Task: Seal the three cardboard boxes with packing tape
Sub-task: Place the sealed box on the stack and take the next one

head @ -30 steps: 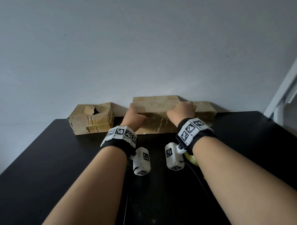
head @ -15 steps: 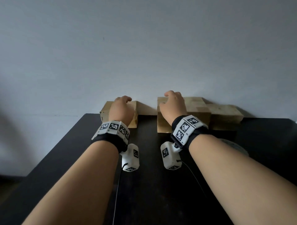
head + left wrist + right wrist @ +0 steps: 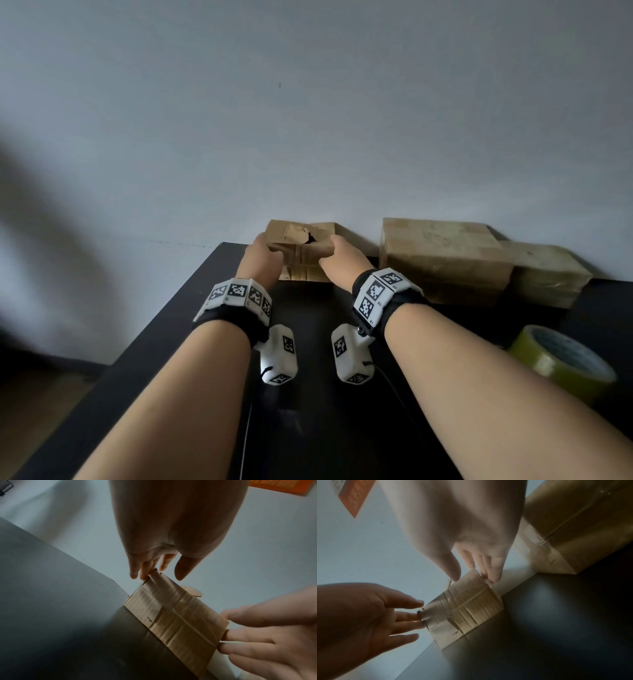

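A small cardboard box (image 3: 303,255) with a torn top stands at the table's far left corner against the wall. My left hand (image 3: 262,251) presses its left end and my right hand (image 3: 339,251) its right end, so the box sits between them. In the left wrist view my left hand's fingers (image 3: 145,572) lie nearly straight against the box (image 3: 175,615). In the right wrist view my right hand (image 3: 476,577) touches the box's (image 3: 471,608) upper corner, fingers straight. A larger box (image 3: 442,260) and a third box (image 3: 548,274) stand to the right. A roll of yellowish packing tape (image 3: 561,363) lies beside my right forearm.
The black table (image 3: 315,428) ends just left of the small box, with floor below. The pale wall (image 3: 308,137) runs directly behind all three boxes. Cables trail from the wrist cameras over the table.
One second ago both hands were on the larger box. The left hand went to the small box first, then the right hand followed; now both hold the small box. My view turned left.
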